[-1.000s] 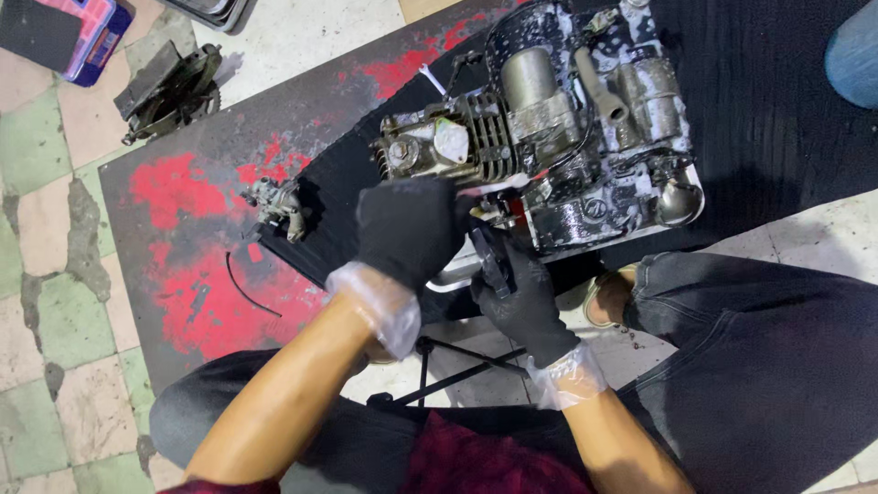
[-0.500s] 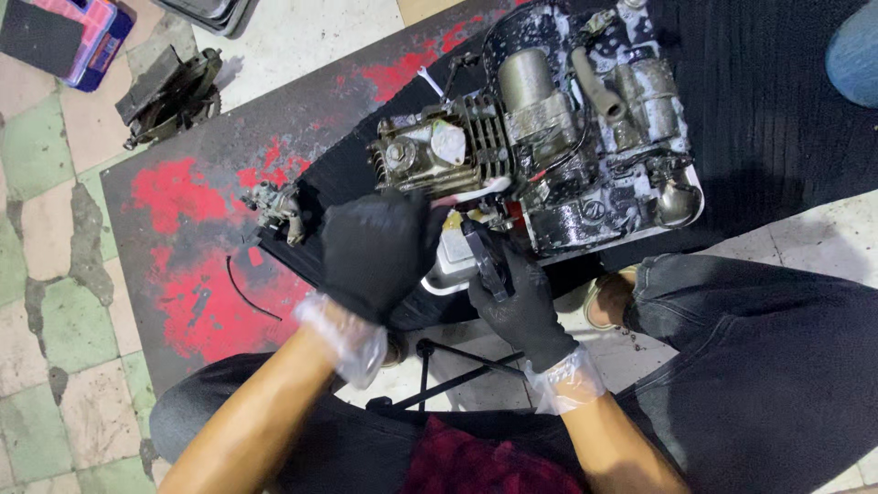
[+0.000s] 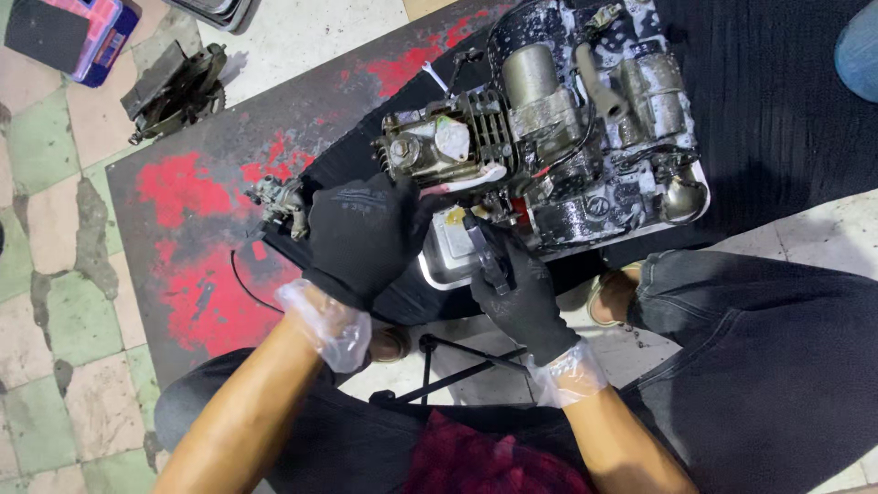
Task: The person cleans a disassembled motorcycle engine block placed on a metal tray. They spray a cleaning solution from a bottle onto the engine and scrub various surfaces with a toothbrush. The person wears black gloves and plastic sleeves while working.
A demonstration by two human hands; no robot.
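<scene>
The left hand, in a black glove, lies spread and flat beside the engine, holding nothing. The right hand grips a dark tool against the engine's underside. The engine rests in a metal tray on the red-stained table; a small carburetor lies just beside the left hand.

Small carburettor-like part sits on the red-and-black worn surface, thin black wire just beside it. Greasy metal assembly lies on the tiled floor. Pink-and-blue case top left. Black mat right.
</scene>
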